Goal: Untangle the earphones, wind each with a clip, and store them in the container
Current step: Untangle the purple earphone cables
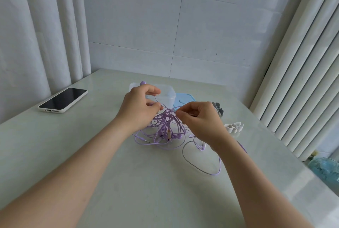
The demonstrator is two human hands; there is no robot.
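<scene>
A tangle of purple earphones [166,127] lies on the pale table, partly lifted between my hands. My left hand [139,106] pinches cords of the tangle, and a purple earbud [143,83] sticks up above its fingers. My right hand [199,117] pinches a cord at the tangle's right side. One long cord loop [201,170] trails across the table under my right wrist. Behind my hands stands a clear plastic container [167,94] with its light blue lid [183,100] lying beside it. White winder clips [233,127] and grey ones [219,109] lie to the right.
A phone [63,100] in a white case lies screen up at the table's left. Curtains hang on the left and right, with a tiled wall behind the table. A blue fan [325,170] stands low beyond the table's right edge.
</scene>
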